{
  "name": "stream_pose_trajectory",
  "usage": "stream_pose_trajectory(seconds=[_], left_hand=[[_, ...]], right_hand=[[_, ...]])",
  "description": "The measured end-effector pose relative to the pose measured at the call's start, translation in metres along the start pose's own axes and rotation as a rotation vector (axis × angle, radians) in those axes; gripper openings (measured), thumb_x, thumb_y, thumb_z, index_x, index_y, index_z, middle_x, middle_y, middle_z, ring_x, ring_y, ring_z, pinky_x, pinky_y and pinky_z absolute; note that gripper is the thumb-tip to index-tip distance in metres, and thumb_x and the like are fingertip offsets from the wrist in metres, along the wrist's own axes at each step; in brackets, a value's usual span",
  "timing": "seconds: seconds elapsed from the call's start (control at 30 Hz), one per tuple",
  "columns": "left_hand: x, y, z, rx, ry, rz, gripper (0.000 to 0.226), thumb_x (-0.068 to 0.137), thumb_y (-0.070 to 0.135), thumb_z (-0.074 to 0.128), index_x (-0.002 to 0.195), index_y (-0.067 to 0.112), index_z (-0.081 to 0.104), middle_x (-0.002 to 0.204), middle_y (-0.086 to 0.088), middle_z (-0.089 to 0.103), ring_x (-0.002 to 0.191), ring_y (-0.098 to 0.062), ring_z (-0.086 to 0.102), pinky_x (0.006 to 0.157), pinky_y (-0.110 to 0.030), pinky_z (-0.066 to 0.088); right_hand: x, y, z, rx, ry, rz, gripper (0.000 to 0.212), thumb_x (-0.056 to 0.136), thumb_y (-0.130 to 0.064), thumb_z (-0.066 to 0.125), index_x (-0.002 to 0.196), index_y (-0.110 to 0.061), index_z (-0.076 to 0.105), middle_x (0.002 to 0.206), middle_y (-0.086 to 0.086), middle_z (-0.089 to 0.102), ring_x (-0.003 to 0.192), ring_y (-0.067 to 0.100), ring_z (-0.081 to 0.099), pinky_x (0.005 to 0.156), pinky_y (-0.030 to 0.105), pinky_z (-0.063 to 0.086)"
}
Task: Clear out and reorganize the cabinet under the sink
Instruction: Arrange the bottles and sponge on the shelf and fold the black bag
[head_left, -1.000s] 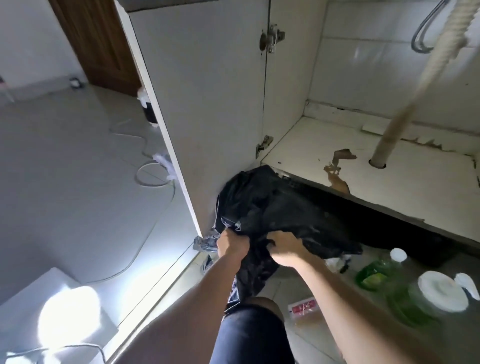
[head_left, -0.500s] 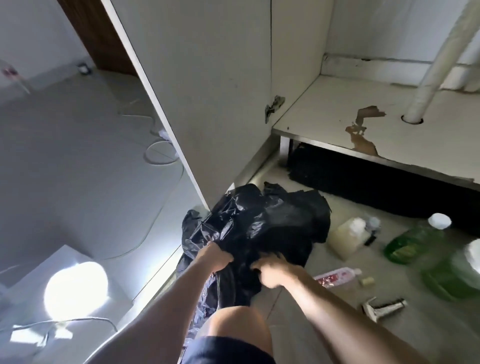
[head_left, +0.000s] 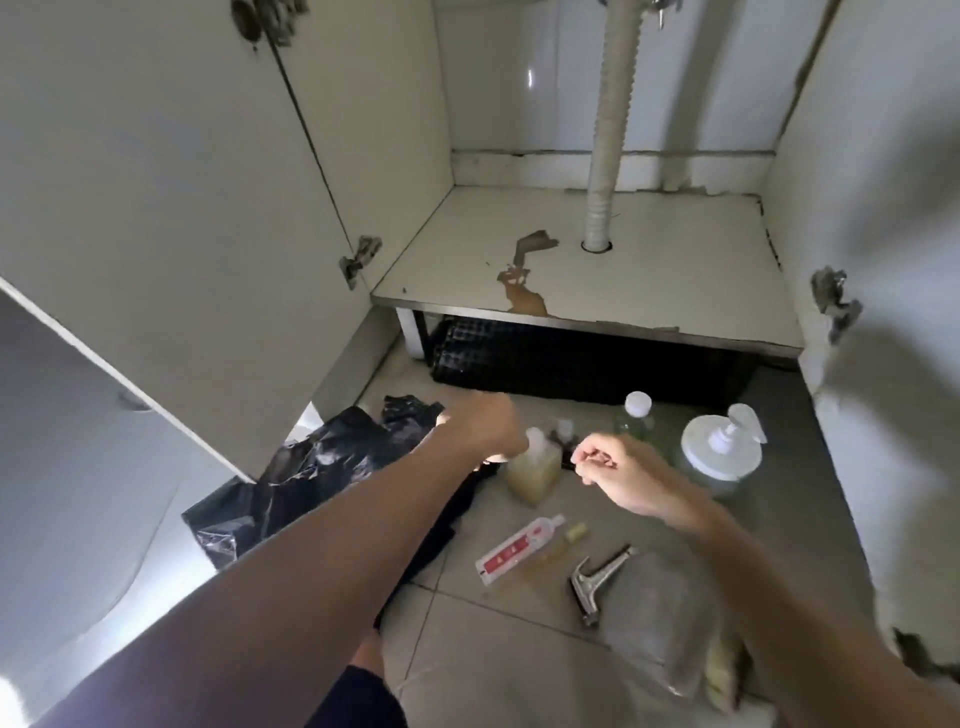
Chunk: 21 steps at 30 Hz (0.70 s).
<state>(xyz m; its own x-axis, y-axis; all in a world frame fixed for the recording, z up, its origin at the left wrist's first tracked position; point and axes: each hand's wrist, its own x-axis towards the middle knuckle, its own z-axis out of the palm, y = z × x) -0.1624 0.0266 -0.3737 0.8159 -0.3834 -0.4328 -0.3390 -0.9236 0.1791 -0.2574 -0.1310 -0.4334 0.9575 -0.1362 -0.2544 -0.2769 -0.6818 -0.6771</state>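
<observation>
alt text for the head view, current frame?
Seen from above, a person's left hand and right hand, fingers curled, hover over bottles and a metal faucet on the tiled floor before an open under-sink cabinet with a white drain pipe. A crumpled black plastic bag lies left.

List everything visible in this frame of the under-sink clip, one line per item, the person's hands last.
Crumpled black plastic bag: one, black, floor by left cabinet door.
Squat bottle of yellowish liquid: one, pale yellow, floor between the hands.
White-capped clear bottle: one, floor behind right hand.
White pump-top jar: one, floor at right.
Red-and-white tube: one, lying on tiles.
Metal tap fitting: one, silver, tiles beside tube.
Corrugated white drain pipe: one, through cabinet floor.
Left hand: above bag; grip unclear.
Right hand: fingers curled, holding nothing visible.
</observation>
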Motion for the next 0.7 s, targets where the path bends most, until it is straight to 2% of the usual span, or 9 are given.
stream_pose_trajectory(seconds=[0.07, 0.17, 0.3, 0.4, 0.5, 0.57, 0.6, 0.7], left_hand=[[0.002, 0.025, 0.011, -0.045, -0.077, 0.004, 0.016, 0.088, 0.02, 0.054, 0.079, 0.008, 0.06, 0.075, -0.01, 0.064, 0.076, -0.027, 0.07, 0.056, -0.024, 0.052], [0.011, 0.034, 0.028, -0.044, -0.16, -0.001, 0.02, 0.089, 0.021, 0.057, 0.104, 0.008, 0.059, 0.08, -0.009, 0.064, 0.073, -0.026, 0.069, 0.053, -0.024, 0.052], [0.032, 0.016, 0.076, 0.042, -0.243, -0.015, 0.038, 0.086, 0.031, 0.061, 0.116, 0.008, 0.057, 0.101, -0.009, 0.066, 0.079, -0.023, 0.065, 0.061, -0.025, 0.051], [0.049, -0.007, 0.119, 0.123, -0.309, 0.001, 0.045, 0.085, 0.035, 0.065, 0.119, 0.006, 0.059, 0.106, -0.005, 0.061, 0.091, -0.023, 0.059, 0.072, -0.028, 0.046], [0.062, -0.022, 0.145, 0.122, -0.362, 0.005, 0.043, 0.086, 0.029, 0.069, 0.12, 0.004, 0.058, 0.108, -0.007, 0.058, 0.106, -0.023, 0.058, 0.085, -0.028, 0.047], [0.075, -0.029, 0.161, 0.095, -0.36, 0.008, 0.045, 0.084, 0.026, 0.071, 0.121, 0.006, 0.056, 0.118, -0.007, 0.058, 0.111, -0.023, 0.057, 0.094, -0.029, 0.048], [0.081, -0.031, 0.169, 0.09, -0.365, 0.008, 0.046, 0.082, 0.026, 0.073, 0.121, 0.007, 0.056, 0.119, -0.007, 0.059, 0.109, -0.023, 0.058, 0.094, -0.031, 0.05], [0.089, -0.035, 0.196, 0.143, -0.346, 0.048, 0.051, 0.076, 0.03, 0.075, 0.119, 0.012, 0.056, 0.113, -0.006, 0.062, 0.102, -0.023, 0.062, 0.083, -0.032, 0.052]], right_hand=[[-0.017, 0.027, 0.006, 0.124, 0.034, 0.093, 0.015, 0.091, -0.016, 0.053, 0.079, -0.023, 0.061, 0.076, -0.001, 0.068, 0.076, 0.016, 0.067, 0.067, 0.019, 0.046], [-0.025, 0.054, 0.009, 0.075, -0.054, 0.223, 0.01, 0.089, -0.018, 0.054, 0.087, -0.019, 0.063, 0.088, 0.0, 0.068, 0.08, 0.016, 0.069, 0.071, 0.024, 0.051], [-0.002, 0.062, -0.002, 0.088, 0.055, 0.241, 0.015, 0.089, -0.017, 0.051, 0.09, -0.014, 0.065, 0.085, 0.002, 0.072, 0.071, 0.014, 0.069, 0.061, 0.022, 0.051], [0.011, 0.085, 0.011, -0.024, -0.007, 0.318, 0.016, 0.086, -0.014, 0.053, 0.083, -0.007, 0.066, 0.077, 0.005, 0.073, 0.066, 0.018, 0.07, 0.069, 0.031, 0.057], [0.012, 0.107, 0.033, -0.173, -0.103, 0.456, 0.015, 0.082, -0.008, 0.05, 0.078, -0.003, 0.064, 0.082, 0.01, 0.073, 0.076, 0.028, 0.07, 0.065, 0.031, 0.057], [0.014, 0.111, 0.053, -0.253, -0.069, 0.493, 0.013, 0.084, -0.009, 0.05, 0.079, -0.005, 0.061, 0.09, 0.012, 0.068, 0.087, 0.03, 0.068, 0.066, 0.027, 0.051], [0.016, 0.107, 0.064, -0.292, -0.046, 0.496, 0.014, 0.084, -0.011, 0.052, 0.086, -0.006, 0.065, 0.096, 0.013, 0.069, 0.092, 0.03, 0.067, 0.069, 0.028, 0.051], [0.016, 0.091, 0.106, -0.42, -0.002, 0.462, 0.024, 0.086, -0.018, 0.056, 0.106, -0.011, 0.065, 0.109, 0.011, 0.068, 0.103, 0.029, 0.064, 0.083, 0.031, 0.051]])
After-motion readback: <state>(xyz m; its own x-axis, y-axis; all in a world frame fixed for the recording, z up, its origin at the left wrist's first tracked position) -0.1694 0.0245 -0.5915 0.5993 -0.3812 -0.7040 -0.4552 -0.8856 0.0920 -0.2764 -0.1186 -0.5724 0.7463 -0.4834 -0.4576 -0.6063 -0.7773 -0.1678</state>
